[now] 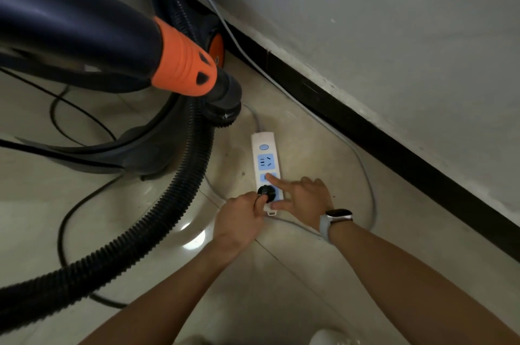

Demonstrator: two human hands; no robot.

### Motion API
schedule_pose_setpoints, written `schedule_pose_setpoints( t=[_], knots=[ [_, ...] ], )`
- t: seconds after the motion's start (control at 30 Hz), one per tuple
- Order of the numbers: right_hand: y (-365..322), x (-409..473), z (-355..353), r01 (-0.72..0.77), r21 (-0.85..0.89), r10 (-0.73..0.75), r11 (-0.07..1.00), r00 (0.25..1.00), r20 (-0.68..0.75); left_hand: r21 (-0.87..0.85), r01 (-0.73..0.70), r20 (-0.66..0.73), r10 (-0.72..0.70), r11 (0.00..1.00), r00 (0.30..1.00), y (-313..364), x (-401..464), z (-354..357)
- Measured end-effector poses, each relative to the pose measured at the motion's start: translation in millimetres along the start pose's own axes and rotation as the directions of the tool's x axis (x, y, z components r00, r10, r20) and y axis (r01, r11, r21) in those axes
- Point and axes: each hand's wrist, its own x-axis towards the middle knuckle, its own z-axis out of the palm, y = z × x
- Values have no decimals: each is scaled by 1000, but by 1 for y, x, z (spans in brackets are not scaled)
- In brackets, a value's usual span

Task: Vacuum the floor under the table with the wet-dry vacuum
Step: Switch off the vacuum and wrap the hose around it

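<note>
The wet-dry vacuum [70, 35] fills the upper left, dark blue with an orange collar [183, 63] where its black ribbed hose [157, 218] joins. A white power strip [266, 158] with blue sockets lies on the tiled floor near the wall. My left hand [239, 220] pinches the vacuum's black plug [266, 193], which sits in the strip's lower socket. My right hand [302, 195] rests on the strip beside the plug, with its forefinger and thumb spread and pressing the strip down. A watch is on my right wrist.
A black skirting board [365, 130] runs diagonally along the grey wall [394, 20]. A grey cable [363, 164] loops on the floor from the strip toward the wall. The vacuum's thin black cord [63, 232] curls across the tiles at left.
</note>
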Motion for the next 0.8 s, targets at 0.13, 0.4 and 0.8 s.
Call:
schedule_pose_setpoints(
  t=[0.13,0.4,0.8],
  knots=[
    [-4,-7,5,7,-22,-7,1000,1000,12,-14,-11,38,11,1000,999,-4,-10,1],
    [-26,-22,22,-28,29,35,999,964,-265,-84,17,96,-9,996,995,-6,-20,-5],
    [-26,-40,0,-137,494,138,859,990,34,-224,97,96,-77,970,992,11,-45,-52]
  ],
)
